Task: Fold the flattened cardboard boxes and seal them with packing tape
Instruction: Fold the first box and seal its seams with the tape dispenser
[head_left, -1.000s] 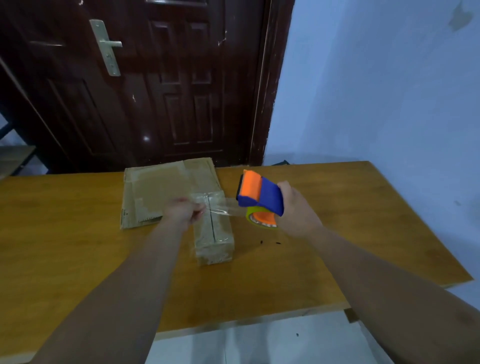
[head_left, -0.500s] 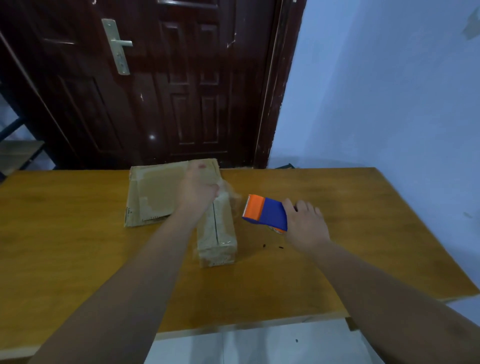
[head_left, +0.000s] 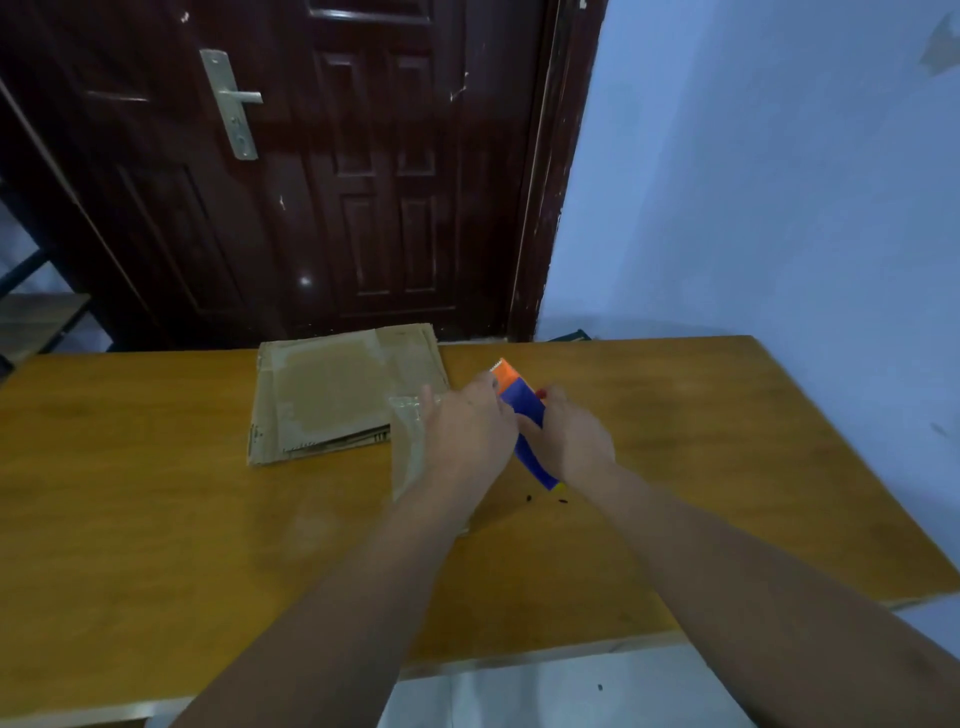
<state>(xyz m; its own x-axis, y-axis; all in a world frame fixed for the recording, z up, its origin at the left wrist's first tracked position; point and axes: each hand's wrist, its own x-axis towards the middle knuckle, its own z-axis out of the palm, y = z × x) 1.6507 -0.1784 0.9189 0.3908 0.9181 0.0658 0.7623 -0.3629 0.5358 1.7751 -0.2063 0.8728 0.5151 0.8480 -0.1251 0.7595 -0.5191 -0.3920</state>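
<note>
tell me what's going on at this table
A person is taping up cardboard boxes at a wooden table. The right hand grips a blue and orange tape dispenser, tilted with its orange end up. The left hand is over a small box already wrapped in clear tape, fingers close to the dispenser; motion blur hides whether it grips anything. A stack of flattened cardboard lies just beyond, towards the door.
</note>
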